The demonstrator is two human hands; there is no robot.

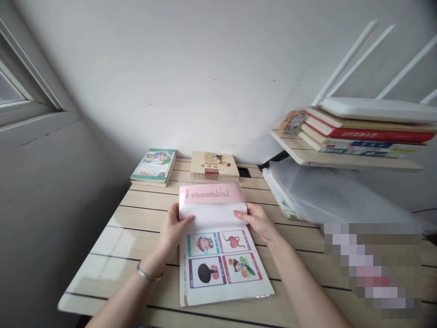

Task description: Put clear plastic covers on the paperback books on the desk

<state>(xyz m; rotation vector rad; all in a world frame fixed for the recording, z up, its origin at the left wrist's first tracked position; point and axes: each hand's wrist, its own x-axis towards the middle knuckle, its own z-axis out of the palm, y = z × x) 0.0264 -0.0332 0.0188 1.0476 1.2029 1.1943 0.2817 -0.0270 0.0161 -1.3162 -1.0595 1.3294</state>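
A thin picture book (221, 259) lies on the wooden desk in front of me, its lower page showing framed cartoon pictures. The upper part is a white leaf with a pink band of small print, raised and held between both hands. My left hand (175, 225) grips the leaf's left edge, thumb on top and fingers behind. At the right edge, my right hand (257, 221) pinches it in the same way. Most of the fingers are hidden behind the leaf. A shiny clear edge shows along the book's bottom.
A green-edged book (155, 165) and a beige book (215, 165) lie at the back of the desk (112, 246). On the right, a shelf (303, 152) bears stacked books (372, 135). Clear plastic sheets (327, 196) lie below it. Part of the right side is pixelated.
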